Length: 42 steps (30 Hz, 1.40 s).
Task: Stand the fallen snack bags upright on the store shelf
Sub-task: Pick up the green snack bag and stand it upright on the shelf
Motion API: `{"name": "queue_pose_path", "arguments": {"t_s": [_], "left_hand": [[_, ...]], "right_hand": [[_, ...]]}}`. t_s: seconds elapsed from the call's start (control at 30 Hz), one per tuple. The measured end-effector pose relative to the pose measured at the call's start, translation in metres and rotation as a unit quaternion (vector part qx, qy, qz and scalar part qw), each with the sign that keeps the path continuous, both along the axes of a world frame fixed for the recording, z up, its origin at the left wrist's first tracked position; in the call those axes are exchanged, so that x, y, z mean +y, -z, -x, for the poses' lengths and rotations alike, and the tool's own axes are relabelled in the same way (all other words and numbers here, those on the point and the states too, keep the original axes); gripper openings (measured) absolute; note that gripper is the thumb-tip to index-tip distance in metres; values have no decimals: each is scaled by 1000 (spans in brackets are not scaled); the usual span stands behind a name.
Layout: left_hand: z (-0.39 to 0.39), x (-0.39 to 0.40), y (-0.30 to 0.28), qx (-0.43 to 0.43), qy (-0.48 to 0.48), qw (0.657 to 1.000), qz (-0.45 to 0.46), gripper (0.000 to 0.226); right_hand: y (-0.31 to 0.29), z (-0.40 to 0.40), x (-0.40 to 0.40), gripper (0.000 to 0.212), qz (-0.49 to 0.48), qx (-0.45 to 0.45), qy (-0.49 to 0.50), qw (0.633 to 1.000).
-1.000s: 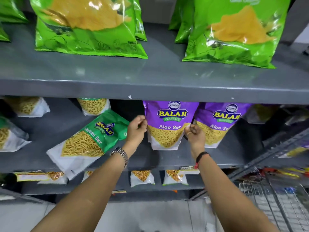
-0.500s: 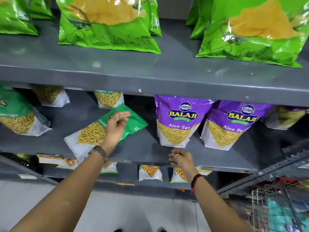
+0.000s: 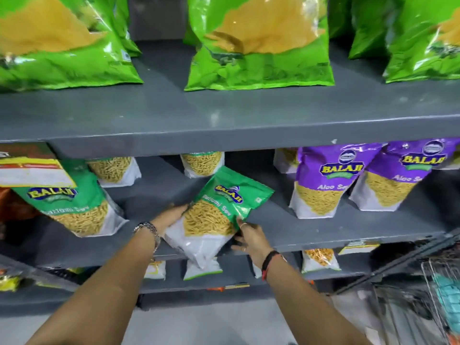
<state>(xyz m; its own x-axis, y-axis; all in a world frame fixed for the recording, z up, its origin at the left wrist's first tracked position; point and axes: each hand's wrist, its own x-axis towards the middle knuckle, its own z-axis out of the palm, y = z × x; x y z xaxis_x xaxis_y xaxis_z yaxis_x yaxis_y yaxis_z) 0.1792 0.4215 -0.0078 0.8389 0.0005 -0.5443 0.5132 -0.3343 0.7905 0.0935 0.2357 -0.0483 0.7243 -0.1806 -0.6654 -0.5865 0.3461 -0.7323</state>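
Note:
A green and white Ratlami Sev bag [image 3: 216, 215] lies tilted on the grey middle shelf [image 3: 311, 232], its bottom corner hanging over the front edge. My left hand [image 3: 171, 216] grips its left side. My right hand [image 3: 249, 239] holds its lower right edge. Two purple Aloo Sev bags [image 3: 326, 180] stand upright to the right. Another green Ratlami Sev bag [image 3: 74, 207] stands at the left.
Large bright green snack bags [image 3: 258, 46] stand on the top shelf [image 3: 224, 125]. Smaller sev bags [image 3: 201, 163] stand at the back of the middle shelf. Small packets [image 3: 319, 258] sit on the lower shelf. A wire basket [image 3: 435, 295] is at the lower right.
Both hands left the purple bag and moved to the tilted green bag; the left hand now grips its side and the right hand its lower edge. The view shifted left.

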Motion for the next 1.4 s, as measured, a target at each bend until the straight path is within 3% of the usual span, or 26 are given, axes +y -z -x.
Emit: {"name": "queue_pose_path", "arguments": {"t_s": [0.1, 0.17, 0.23, 0.27, 0.37, 0.47, 0.57, 0.83, 0.97, 1.17, 1.4], "left_hand": [[1, 12, 8, 49, 31, 996, 72, 26], [-1, 21, 21, 21, 51, 998, 42, 30], [-1, 24, 39, -23, 70, 997, 4, 35], [5, 22, 41, -40, 76, 996, -19, 35], [37, 14, 35, -65, 101, 993, 0, 32], [72, 5, 33, -70, 106, 990, 66, 39], [106, -8, 24, -68, 103, 983, 133, 20], [141, -10, 29, -61, 123, 976, 171, 20], [132, 1, 31, -83, 96, 976, 176, 19], [86, 28, 12, -174, -76, 964, 186, 23], [17, 49, 1, -265, -118, 951, 105, 32]], "right_hand": [[13, 0, 18, 21, 32, -1, 84, 996], [24, 4, 21, 26, 48, 0, 135, 990], [19, 20, 21, 16, 45, -11, 169, 985], [13, 31, 19, 13, 47, -18, 176, 983], [-3, 61, 12, 32, 80, -39, 184, 979], [-15, 94, -2, 28, 113, -69, 200, 971], [-26, 125, -14, 23, 143, -67, 214, 964], [-50, 161, -16, 25, 168, -137, 201, 955], [-51, 140, -8, 22, 174, -153, 175, 957], [-62, 49, 19, 19, 190, -213, 98, 953], [-71, -46, 47, 40, 180, -251, 86, 947]]}}
